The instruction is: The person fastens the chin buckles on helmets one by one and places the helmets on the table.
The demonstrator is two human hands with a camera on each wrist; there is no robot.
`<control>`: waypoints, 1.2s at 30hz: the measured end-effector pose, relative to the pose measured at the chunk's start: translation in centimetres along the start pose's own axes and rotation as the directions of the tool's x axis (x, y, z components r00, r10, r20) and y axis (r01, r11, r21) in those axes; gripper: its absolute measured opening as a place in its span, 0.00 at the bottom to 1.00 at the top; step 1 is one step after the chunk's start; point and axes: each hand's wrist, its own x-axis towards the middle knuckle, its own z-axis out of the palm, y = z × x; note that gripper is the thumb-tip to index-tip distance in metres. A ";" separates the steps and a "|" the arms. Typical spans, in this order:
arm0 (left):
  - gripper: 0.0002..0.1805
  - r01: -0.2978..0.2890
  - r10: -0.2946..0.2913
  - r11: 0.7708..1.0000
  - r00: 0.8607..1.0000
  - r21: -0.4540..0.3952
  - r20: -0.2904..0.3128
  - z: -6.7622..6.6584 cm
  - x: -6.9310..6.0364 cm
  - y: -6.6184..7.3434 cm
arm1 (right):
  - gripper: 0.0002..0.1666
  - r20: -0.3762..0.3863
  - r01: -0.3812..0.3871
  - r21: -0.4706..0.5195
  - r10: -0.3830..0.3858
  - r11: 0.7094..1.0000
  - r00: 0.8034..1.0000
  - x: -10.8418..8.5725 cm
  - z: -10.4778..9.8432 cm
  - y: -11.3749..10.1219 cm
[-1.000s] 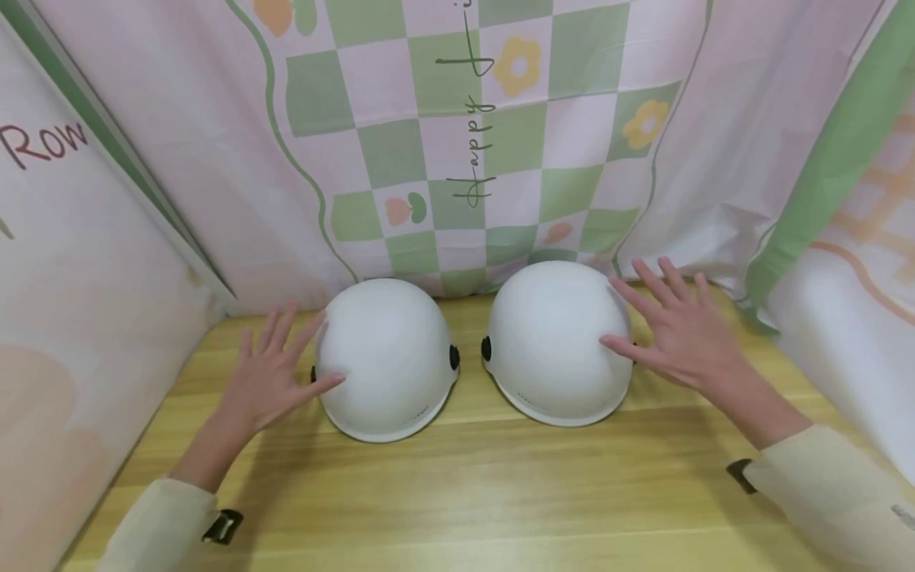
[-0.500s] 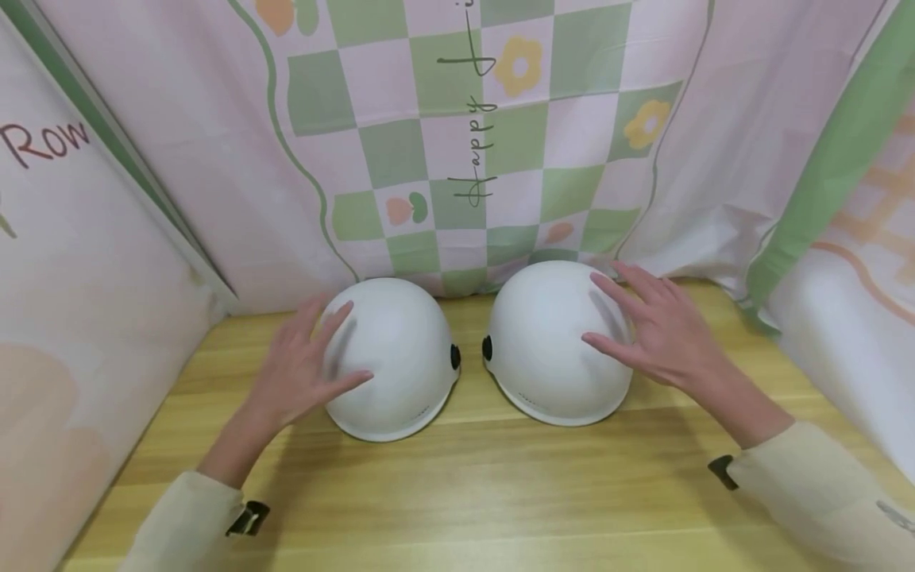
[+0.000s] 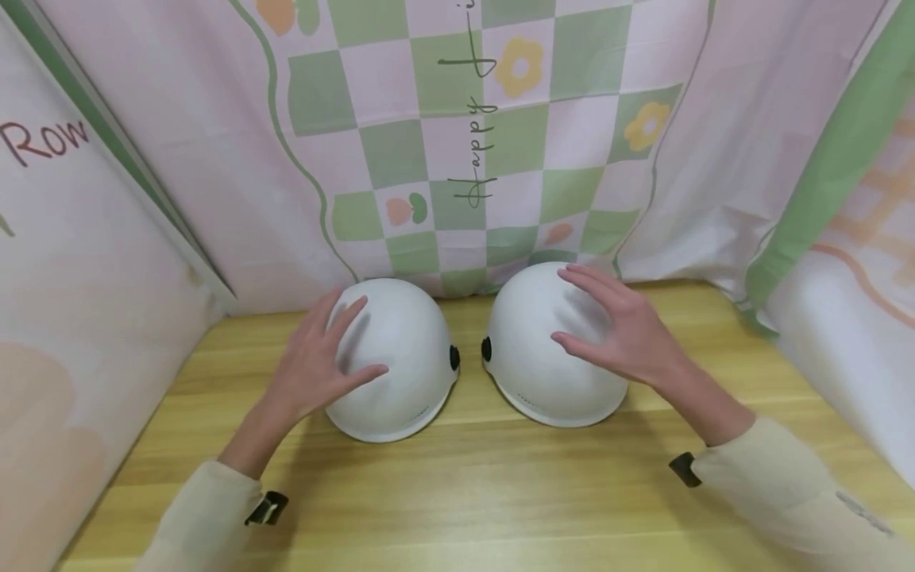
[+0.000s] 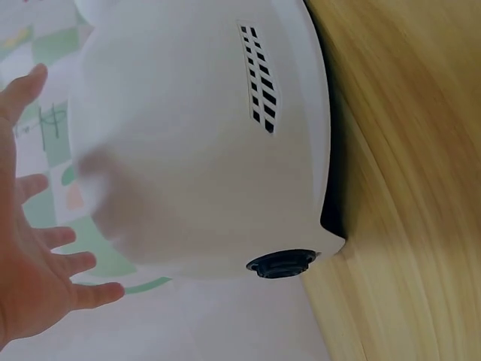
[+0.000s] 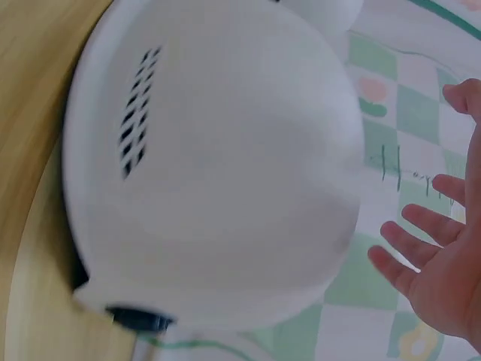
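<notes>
three sides of printed cloth [image 3: 586, 135] enclose the work space, the far one carrying a green and pale check with flowers, fruit and the sideways word "happy". before it spreads the bench [image 3: 465, 492], pale wood with the grain running crosswise. two white helmets sit dome up on it, close to the far cloth: the left helmet [image 3: 403, 349] and the right helmet [image 3: 529, 349], side by side with a narrow gap between them. two pale sleeves reach in from the near corners, the left sleeve [image 3: 200, 512] and the right sleeve [image 3: 779, 485]. the left hand [image 3: 310, 365] is over the outer side of the left helmet, its fingers and thumb spread, and the right hand [image 3: 632, 334] is over the outer side of the right helmet, thumb and fingers likewise apart. both wrist views show bare space between hand and shell, so neither touches, and both hold nothing. a black clip [image 3: 267, 508] juts from the left cuff, another from the right. slotted vents [image 4: 259, 79] mark each shell above the rim. smallest, a black disc [image 3: 454, 357] sits on the left helmet's inner side, its match facing it on the right helmet.
</notes>
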 end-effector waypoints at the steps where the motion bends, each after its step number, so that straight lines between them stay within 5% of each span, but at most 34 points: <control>1: 0.52 0.001 -0.001 1.000 1.000 -0.002 0.000 0.0 0.1 0.0 | 0.45 0.003 -0.003 0.025 0.003 1.000 1.000 0.1 0.2 -0.2; 13: 0.49 0.023 -0.022 0.999 0.999 -0.034 0.023 0.4 0.4 0.6 | 0.40 0.110 0.007 0.181 -0.027 0.984 0.994 0.5 2.9 -3.2; 22: 0.48 0.011 -0.011 0.999 1.000 -0.031 0.008 0.8 0.5 0.9 | 0.36 0.174 -0.040 0.348 -0.023 0.937 0.984 0.9 4.9 -4.5; 36: 0.47 0.066 -0.064 0.997 0.996 -0.041 0.059 1.2 0.4 -0.3 | 0.36 0.381 -0.234 0.438 0.056 0.868 0.923 1.2 9.4 -5.9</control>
